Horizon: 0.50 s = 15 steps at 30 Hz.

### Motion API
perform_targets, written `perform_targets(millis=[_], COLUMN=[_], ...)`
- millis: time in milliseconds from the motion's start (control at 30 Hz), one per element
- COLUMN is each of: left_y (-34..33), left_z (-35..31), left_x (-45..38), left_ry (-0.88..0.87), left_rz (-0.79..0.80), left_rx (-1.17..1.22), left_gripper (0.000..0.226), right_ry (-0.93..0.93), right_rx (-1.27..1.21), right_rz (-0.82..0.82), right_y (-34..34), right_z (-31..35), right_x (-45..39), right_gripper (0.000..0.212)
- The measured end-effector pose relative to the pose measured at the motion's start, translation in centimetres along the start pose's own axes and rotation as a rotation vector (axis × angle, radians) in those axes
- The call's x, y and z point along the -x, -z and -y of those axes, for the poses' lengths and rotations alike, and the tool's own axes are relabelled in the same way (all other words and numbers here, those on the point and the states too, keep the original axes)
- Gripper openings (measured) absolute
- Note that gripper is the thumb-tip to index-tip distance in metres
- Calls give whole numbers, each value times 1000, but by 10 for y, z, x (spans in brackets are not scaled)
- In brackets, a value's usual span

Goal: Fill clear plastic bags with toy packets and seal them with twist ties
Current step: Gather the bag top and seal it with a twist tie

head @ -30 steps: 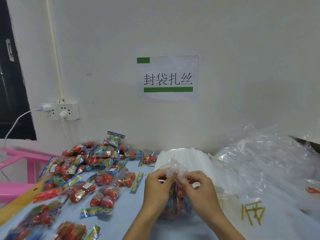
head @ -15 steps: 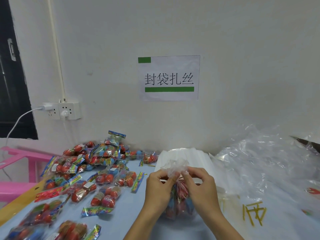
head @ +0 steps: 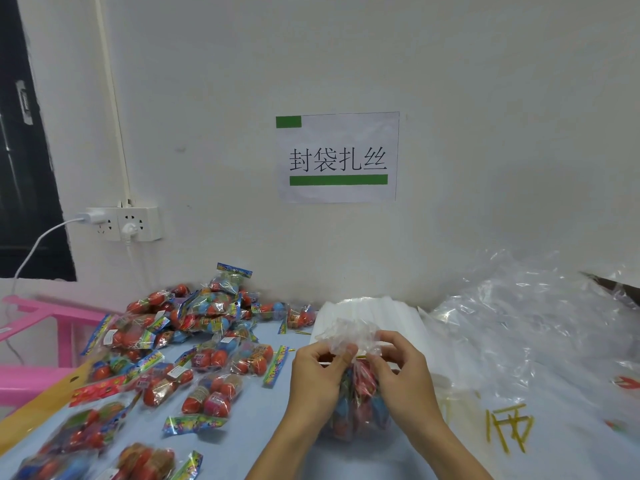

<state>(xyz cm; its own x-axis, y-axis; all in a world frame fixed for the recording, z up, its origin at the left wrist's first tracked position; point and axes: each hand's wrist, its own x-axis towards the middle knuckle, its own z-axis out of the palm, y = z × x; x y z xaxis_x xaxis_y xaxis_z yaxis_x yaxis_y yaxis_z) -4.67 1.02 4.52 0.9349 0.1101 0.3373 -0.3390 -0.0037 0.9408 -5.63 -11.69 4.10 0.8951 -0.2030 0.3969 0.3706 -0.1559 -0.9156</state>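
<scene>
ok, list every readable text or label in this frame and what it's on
"封袋扎丝": paper sign taped to the wall, black characters between a small green block and a green bar.
Toy packets: printed header strips and white stickers, too blurred to read.
Red marks on the plastic sheeting at right: unreadable.
Filled bag held by both hands: no legible print.

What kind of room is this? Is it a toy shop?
Probably a packing workstation, not a shop: a wall sign labels the job, loose toy packets lie heaped on the table, beside a stack of clear bags.
</scene>
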Motion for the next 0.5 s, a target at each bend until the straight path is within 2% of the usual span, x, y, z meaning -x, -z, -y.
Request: perform_targets(millis=[300,500], left_y=[0,0], left_z=[1,1], left_x=[0,0], left_ry=[3,31], left_rz=[6,-24], left_rx=[-7,-11], left_gripper=[13,11], right_ry=[6,-87], right_rx=[-29,-141], right_rz=[44,31], right_y=[1,5], right_z=[0,-2], right_x=[0,-3], right_gripper=[25,30])
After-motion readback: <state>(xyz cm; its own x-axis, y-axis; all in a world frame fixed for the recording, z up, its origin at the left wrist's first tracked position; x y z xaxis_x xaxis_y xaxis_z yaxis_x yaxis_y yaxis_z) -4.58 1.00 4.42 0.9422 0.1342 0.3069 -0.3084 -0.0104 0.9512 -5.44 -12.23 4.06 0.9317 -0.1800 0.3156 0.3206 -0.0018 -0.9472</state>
